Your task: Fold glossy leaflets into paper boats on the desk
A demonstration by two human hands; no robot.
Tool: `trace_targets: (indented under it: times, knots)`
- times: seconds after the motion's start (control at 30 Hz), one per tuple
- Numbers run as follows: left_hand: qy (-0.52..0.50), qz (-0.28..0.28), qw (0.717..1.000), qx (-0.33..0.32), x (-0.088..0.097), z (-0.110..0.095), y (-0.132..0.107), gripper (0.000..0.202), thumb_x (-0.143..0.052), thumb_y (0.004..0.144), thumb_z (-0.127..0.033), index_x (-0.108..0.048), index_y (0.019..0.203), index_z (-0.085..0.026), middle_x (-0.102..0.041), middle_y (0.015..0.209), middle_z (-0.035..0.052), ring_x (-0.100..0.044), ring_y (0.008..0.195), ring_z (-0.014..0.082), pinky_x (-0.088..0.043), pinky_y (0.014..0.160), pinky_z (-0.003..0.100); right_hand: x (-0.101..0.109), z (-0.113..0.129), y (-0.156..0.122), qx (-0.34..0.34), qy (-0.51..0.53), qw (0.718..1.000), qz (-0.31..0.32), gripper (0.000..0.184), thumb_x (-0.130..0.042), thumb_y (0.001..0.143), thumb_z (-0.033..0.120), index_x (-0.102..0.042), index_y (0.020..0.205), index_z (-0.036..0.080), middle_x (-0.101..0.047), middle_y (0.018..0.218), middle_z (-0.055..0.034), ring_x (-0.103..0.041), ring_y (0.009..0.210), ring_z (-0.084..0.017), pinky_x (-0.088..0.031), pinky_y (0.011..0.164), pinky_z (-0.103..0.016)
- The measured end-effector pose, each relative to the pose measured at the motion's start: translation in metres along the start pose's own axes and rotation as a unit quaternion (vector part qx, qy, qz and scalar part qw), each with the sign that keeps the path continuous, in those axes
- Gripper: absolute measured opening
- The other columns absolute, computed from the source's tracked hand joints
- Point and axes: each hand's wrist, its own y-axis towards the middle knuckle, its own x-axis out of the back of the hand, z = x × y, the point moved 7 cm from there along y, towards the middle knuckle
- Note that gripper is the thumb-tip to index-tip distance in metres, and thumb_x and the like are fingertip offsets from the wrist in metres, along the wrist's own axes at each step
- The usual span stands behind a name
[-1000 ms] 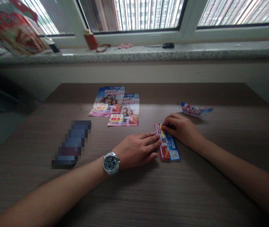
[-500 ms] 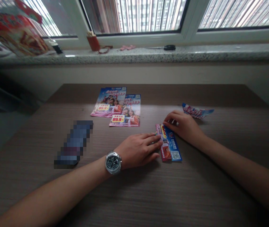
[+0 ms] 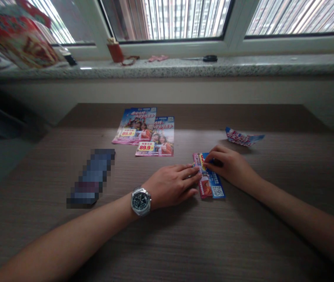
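Observation:
A leaflet folded into a narrow strip (image 3: pixel 209 186) lies on the wooden table (image 3: pixel 167 235). My left hand (image 3: pixel 171 185), with a watch on its wrist, lies flat, its stretched fingertips pressing the strip's left edge. My right hand (image 3: pixel 228 164) bends its fingers onto the strip's upper part, pressing the fold. A folded paper boat (image 3: pixel 243 137) sits behind my right hand. Two flat colourful leaflets (image 3: pixel 146 131) lie overlapping farther back, to the left.
A blurred dark oblong object (image 3: pixel 92 178) lies on the table to the left. The stone windowsill (image 3: pixel 243 64) holds a red cup (image 3: pixel 115 49), a small dark item (image 3: pixel 209 58) and colourful packages (image 3: pixel 17 37) at the far left.
My right hand's fingertips slid back down the folded strip from its far end towards me. My left hand has stayed on the strip's left edge.

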Motion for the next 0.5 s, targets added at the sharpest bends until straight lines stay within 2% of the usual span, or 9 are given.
trace_targets:
  times: [0.17,0.5]
  knots:
    - [0.005,0.0,1.0,0.001,0.0,0.0,0.0,0.044,-0.045,0.104,-0.04,-0.054,0.14,-0.017,-0.054,0.147,0.0097,-0.055,0.131,0.0242,-0.047,0.111,0.039,-0.004,0.003,-0.009,-0.015,0.021,0.999,0.023,0.005,-0.07,0.088,0.021,-0.069,0.083,0.02,-0.062,0.086,-0.0035,-0.061,0.072,-0.017,-0.049,0.064,-0.03]
    - [0.009,-0.002,1.0,0.0,-0.001,0.0,0.0,0.043,-0.046,0.103,-0.039,-0.054,0.14,-0.017,-0.055,0.146,0.0099,-0.055,0.13,0.0243,-0.048,0.11,0.039,-0.005,0.015,-0.033,-0.017,0.052,0.997,0.053,0.005,-0.071,0.089,0.024,-0.068,0.085,0.021,-0.065,0.089,-0.0046,-0.063,0.081,-0.019,-0.05,0.071,-0.032]
